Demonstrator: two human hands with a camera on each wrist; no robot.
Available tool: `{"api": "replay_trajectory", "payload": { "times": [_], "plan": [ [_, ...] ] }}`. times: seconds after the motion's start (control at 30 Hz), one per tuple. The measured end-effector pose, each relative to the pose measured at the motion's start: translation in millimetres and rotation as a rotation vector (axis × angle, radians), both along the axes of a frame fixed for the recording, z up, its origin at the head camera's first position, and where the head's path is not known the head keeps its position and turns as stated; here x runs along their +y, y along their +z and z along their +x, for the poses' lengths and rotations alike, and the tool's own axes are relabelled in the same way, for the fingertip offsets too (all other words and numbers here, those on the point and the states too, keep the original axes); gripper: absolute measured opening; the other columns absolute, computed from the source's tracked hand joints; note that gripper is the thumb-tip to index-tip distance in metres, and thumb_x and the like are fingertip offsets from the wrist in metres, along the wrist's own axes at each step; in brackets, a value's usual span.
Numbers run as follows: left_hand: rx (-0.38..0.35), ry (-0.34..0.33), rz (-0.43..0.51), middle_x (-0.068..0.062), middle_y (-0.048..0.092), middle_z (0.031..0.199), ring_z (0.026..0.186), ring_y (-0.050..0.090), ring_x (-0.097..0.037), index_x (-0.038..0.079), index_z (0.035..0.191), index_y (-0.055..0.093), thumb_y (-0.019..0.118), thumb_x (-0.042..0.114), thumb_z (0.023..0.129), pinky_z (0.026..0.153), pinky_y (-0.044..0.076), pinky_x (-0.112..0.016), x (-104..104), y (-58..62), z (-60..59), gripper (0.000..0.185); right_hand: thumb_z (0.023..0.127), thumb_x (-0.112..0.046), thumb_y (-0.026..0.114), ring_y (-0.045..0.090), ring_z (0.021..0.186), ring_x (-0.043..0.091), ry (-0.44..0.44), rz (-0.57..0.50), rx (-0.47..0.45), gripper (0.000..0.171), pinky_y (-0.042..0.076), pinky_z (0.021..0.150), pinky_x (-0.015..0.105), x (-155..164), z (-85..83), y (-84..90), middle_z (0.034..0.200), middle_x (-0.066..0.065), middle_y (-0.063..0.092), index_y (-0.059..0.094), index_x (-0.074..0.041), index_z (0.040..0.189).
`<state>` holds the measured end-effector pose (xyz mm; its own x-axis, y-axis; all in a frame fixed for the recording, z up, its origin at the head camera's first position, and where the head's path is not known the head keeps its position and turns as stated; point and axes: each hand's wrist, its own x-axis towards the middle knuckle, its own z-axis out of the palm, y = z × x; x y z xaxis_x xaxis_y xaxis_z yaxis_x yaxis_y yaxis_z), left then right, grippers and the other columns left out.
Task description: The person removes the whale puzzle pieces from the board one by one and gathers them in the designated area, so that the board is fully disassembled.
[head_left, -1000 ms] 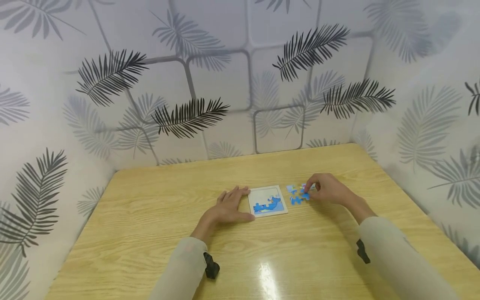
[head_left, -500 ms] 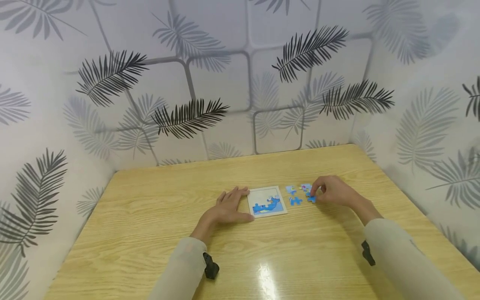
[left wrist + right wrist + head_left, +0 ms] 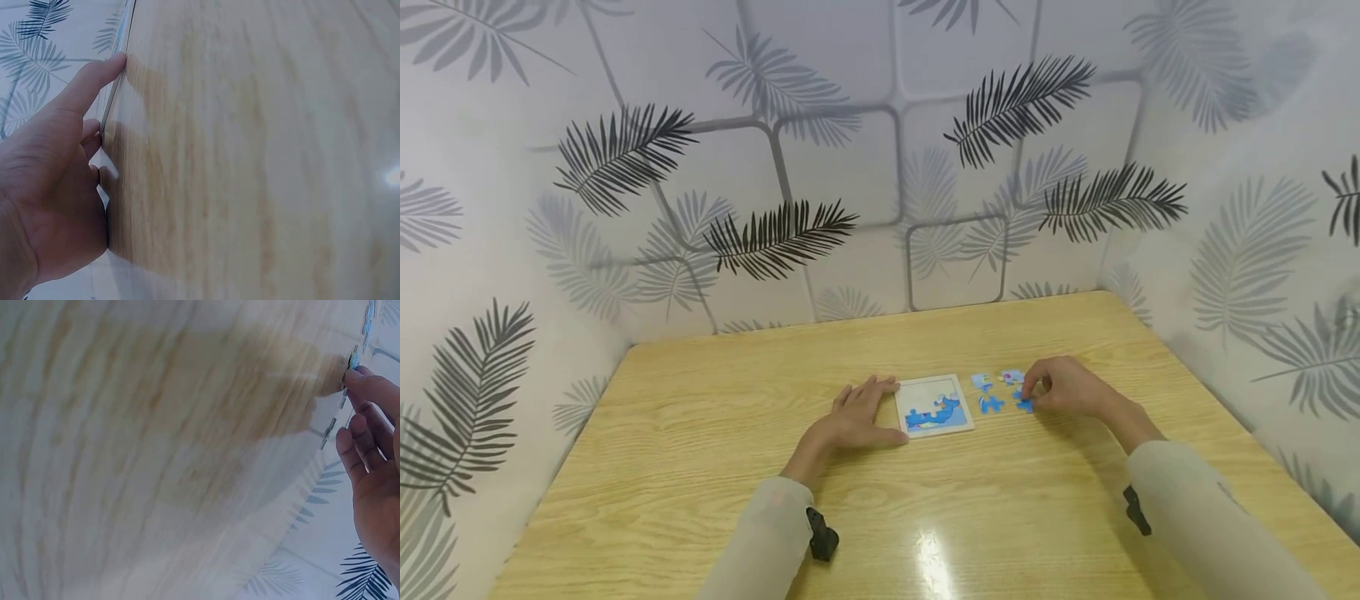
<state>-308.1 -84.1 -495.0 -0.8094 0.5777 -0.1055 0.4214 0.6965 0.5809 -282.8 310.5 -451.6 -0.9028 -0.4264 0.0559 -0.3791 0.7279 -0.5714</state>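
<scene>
A: Which hand's on the loose pieces?

B: Right hand (image 3: 1063,389). Fingers curled, tips pinching a blue puzzle piece (image 3: 1023,403) that's lying on the worktop (image 3: 700,467). Grip narrow, on that piece.

A: Where's the board from there?

B: Puzzle tray (image 3: 934,404) lies to the left of the held piece, near, not touching. Two more loose pieces (image 3: 989,393) sit between them; a third lies just behind the held one.

A: Left hand?

B: Left hand (image 3: 859,417) flat on the worktop, fingers straight, thumb and fingertips against the tray's left edge. Holding nothing, just bracing.

A: Long axis of the piece?

B: Too small to tell. Right hand is the nearer one.
</scene>
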Motion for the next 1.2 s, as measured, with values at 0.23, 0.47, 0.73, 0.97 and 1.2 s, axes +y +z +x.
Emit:
{"api": "replay_trajectory", "payload": {
  "times": [0.23, 0.47, 0.73, 0.97, 1.2],
  "plan": [
    [0.004, 0.008, 0.018, 0.0, 0.02, 0.174, 0.162, 0.006, -0.027, 0.019, 0.161, 0.034, 0.076, 0.056, 0.087, 0.127, -0.004, -0.054, -1.1, 3.8, 2.0, 0.093, 0.083, 0.003, 0.076, 0.055, 0.083, 0.017, 0.019, 0.02, 0.033, 0.018, 0.048, 0.071, 0.03, -2.7, -6.8, 2.4, 0.104, 0.006, 0.071, 0.079, -0.015, 0.084],
    [-0.004, 0.012, 0.011, 0.001, 0.019, 0.174, 0.162, 0.005, -0.025, 0.02, 0.163, 0.033, 0.076, 0.053, 0.088, 0.127, -0.006, -0.052, -2.3, 1.7, -0.8, 0.092, 0.088, -0.003, 0.075, 0.056, 0.079, 0.017, 0.014, -0.007, 0.058, 0.015, 0.048, 0.065, 0.031, -20.0, -19.0, 3.4, 0.103, 0.004, 0.071, 0.08, -0.014, 0.097],
    [-0.01, 0.008, 0.007, 0.0, 0.019, 0.174, 0.162, 0.005, -0.027, 0.018, 0.162, 0.034, 0.077, 0.053, 0.088, 0.127, -0.006, -0.053, -2.9, 6.5, 3.1, 0.092, 0.09, -0.001, 0.076, 0.062, 0.078, 0.017, 0.085, -0.096, 0.007, 0.031, 0.053, 0.068, 0.031, -56.1, -21.8, 0.1, 0.116, 0.012, 0.072, 0.073, -0.004, 0.121],
    [-0.004, 0.024, -0.007, 0.002, 0.019, 0.174, 0.162, 0.005, -0.025, 0.021, 0.162, 0.034, 0.077, 0.054, 0.088, 0.128, -0.005, -0.052, -2.3, 3.9, 2.5, 0.091, 0.095, -0.001, 0.073, 0.056, 0.07, 0.014, 0.144, -0.095, -0.052, 0.029, 0.054, 0.069, 0.03, -85.4, -22.8, -3.7, 0.127, 0.014, 0.067, 0.072, -0.005, 0.124],
    [-0.015, 0.01, 0.014, -0.003, 0.02, 0.173, 0.161, 0.007, -0.03, 0.016, 0.161, 0.035, 0.077, 0.053, 0.089, 0.128, -0.003, -0.054, -0.3, 14.0, 10.4, 0.091, 0.093, -0.004, 0.077, 0.061, 0.092, 0.02, 0.163, 0.02, -0.056, 0.028, 0.056, 0.083, 0.038, -104.5, -22.6, -1.2, 0.125, 0.012, 0.066, 0.076, -0.007, 0.12]
  ]
}}
